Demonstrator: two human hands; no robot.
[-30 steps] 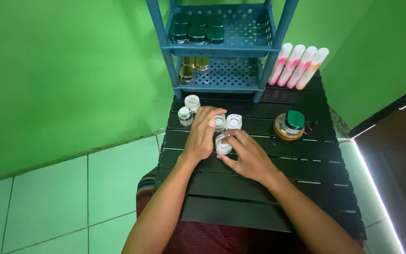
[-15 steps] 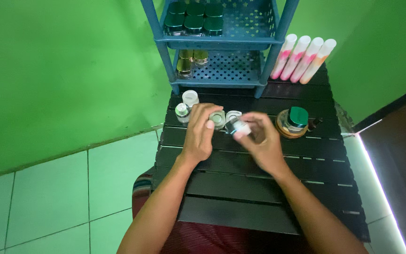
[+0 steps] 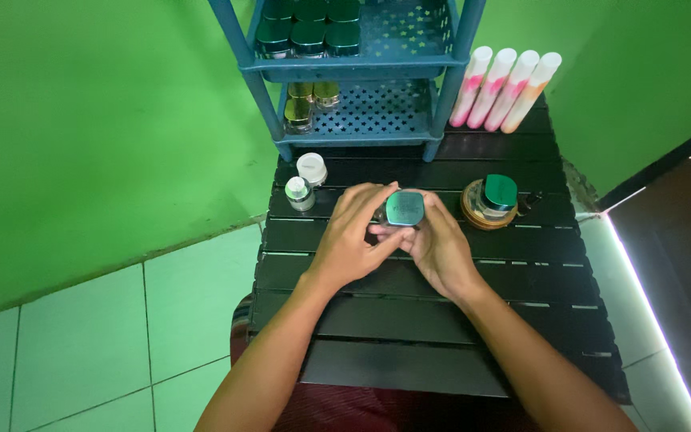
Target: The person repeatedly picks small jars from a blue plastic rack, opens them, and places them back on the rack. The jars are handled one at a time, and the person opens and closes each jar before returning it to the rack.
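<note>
Counter (image 3: 441, 320): shelf rack (image 3: 345, 72) at the far edge, jars (image 3: 309, 28) on its upper tier, two more (image 3: 311, 100) on the tier below. Four tubes (image 3: 505, 88) lean right of the rack. Two small bottles (image 3: 305, 182) front-left of the rack. Lidded jar (image 3: 404, 208) at centre, held between both hands. Capped jar on a round dish (image 3: 491, 202) just right of it.

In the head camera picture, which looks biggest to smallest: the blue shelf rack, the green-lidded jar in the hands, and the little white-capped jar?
1. blue shelf rack, by far the biggest.
2. green-lidded jar, held by both hands.
3. white-capped jar, only slightly smaller; it stands farther from the camera, so this is unsure.
</note>
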